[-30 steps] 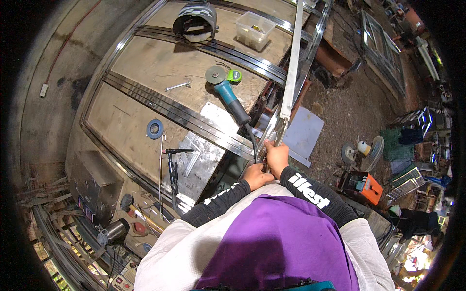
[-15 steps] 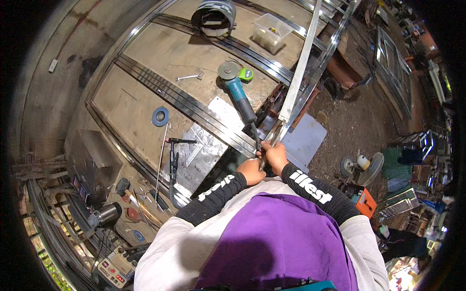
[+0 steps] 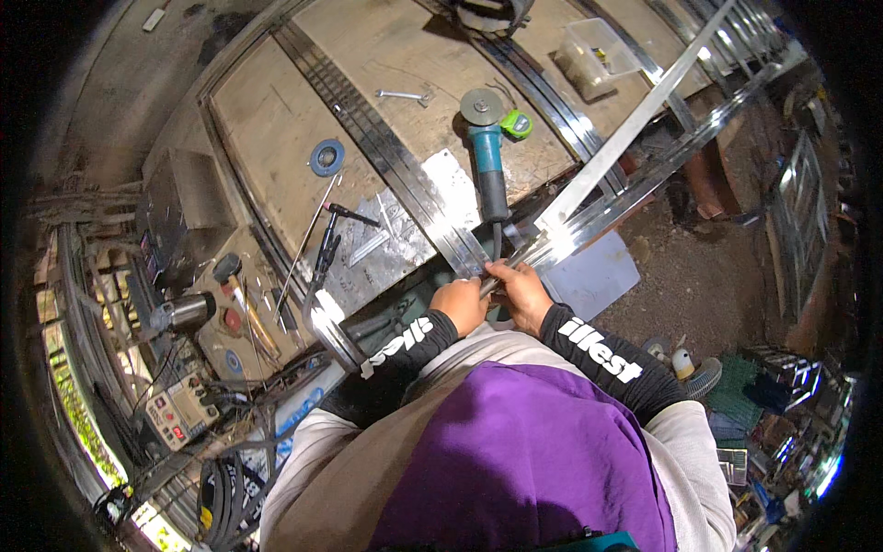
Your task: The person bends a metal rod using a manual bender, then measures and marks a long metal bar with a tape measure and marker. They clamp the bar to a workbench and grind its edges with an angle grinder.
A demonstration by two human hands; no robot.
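Note:
My left hand [image 3: 459, 306] and my right hand [image 3: 521, 293] are close together at the near corner of a shiny metal frame [image 3: 644, 191]. Both have their fingers closed around the end of a metal tube [image 3: 493, 285] there; the palms hide much of it. Just beyond the hands, an angle grinder [image 3: 487, 156] lies on the bench, its cord running down toward my fingers. A long flat metal bar [image 3: 635, 124] rests along the frame, ending a little past my right hand. Left of the grinder, a welding torch [image 3: 329, 235] lies beside a scuffed metal plate [image 3: 363, 271].
A green tape measure [image 3: 517, 124], wrench [image 3: 403, 96] and blue-rimmed disc [image 3: 327, 157] lie on the bench. Farther back are a welding helmet [image 3: 492, 14] and a clear plastic box [image 3: 596, 63]. A hammer [image 3: 246, 304] and a control box [image 3: 182, 411] are at left.
The whole view has turned, so bench items sit farther right and higher. Both hands stay closed at the frame corner, with slightly shifted fingers.

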